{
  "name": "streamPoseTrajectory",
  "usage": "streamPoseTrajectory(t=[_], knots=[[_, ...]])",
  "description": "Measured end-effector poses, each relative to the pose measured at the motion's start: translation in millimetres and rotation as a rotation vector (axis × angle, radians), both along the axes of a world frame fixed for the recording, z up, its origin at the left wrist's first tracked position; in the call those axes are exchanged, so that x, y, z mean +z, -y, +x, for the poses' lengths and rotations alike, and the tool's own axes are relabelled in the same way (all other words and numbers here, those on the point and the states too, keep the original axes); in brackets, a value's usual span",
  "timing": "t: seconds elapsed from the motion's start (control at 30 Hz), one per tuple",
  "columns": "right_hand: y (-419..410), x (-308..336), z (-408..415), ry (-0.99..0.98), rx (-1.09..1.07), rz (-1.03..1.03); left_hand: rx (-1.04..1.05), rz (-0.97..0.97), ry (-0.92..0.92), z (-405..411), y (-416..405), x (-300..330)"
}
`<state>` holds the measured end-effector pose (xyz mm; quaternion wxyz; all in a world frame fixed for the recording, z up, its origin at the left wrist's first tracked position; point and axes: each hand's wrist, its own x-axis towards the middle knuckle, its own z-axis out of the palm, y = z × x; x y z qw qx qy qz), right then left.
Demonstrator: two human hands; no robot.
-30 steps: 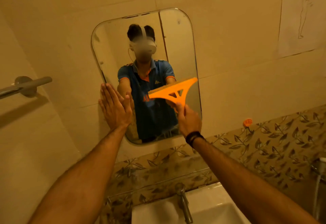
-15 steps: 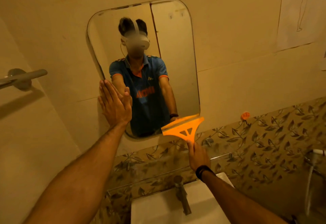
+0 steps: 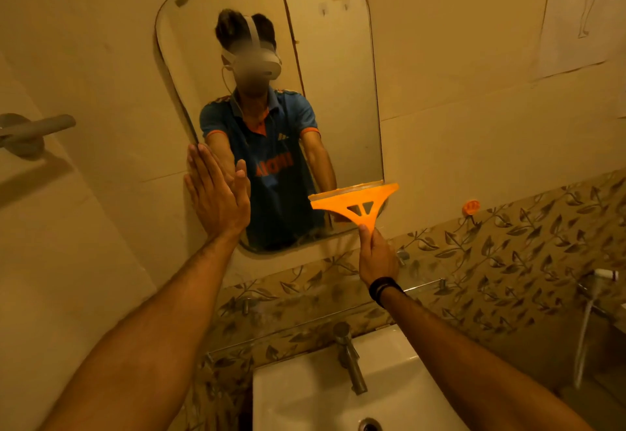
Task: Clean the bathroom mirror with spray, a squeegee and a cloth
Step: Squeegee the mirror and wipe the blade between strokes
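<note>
Fingers of the right hand (image 3: 375, 255) are gripping the orange squeegee (image 3: 355, 200) at the wall mirror's (image 3: 333, 84) lower right corner, seemingly finishing a pull, while the left hand (image 3: 216, 193), spread flat, is bracing its left edge.

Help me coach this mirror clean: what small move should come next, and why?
Probably draw the squeegee down the last strip and off the mirror. The right hand holds its blade near the lower right corner, glass still showing below, while the left hand lies flat at the mirror's left edge.
</note>
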<state>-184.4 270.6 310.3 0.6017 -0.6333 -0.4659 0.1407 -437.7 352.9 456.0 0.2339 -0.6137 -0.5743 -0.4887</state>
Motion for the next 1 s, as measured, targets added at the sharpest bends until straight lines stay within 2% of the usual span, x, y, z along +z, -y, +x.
streamPoseTrajectory(t=[0.17, 0.3, 0.43, 0.57, 0.83, 1.0], knots=[[20.0, -48.6, -6.5, 0.042, 0.023, -0.12, 0.002, -0.018, -0.058, -8.5, 5.6, -8.9], [36.6, -67.9, -10.2, 0.146, 0.036, -0.12, 0.009, 0.009, -0.07, -21.3, 2.1, -16.9], [28.5, -44.6, -26.9, 0.224, 0.088, 0.006, 0.113, 0.024, -0.093, -37.9, -2.8, -32.8], [10.1, -17.4, -39.2, 0.237, 0.075, -0.029, 0.123, 0.045, -0.109, -37.5, -7.2, -33.7], [34.2, -65.9, -47.0, 0.264, 0.111, -0.204, 0.079, 0.031, -0.14, -45.6, -6.3, -36.5], [33.2, -38.9, -71.2, 0.26, 0.131, -0.04, 0.092, 0.036, -0.154, -44.6, -6.2, -35.8]])
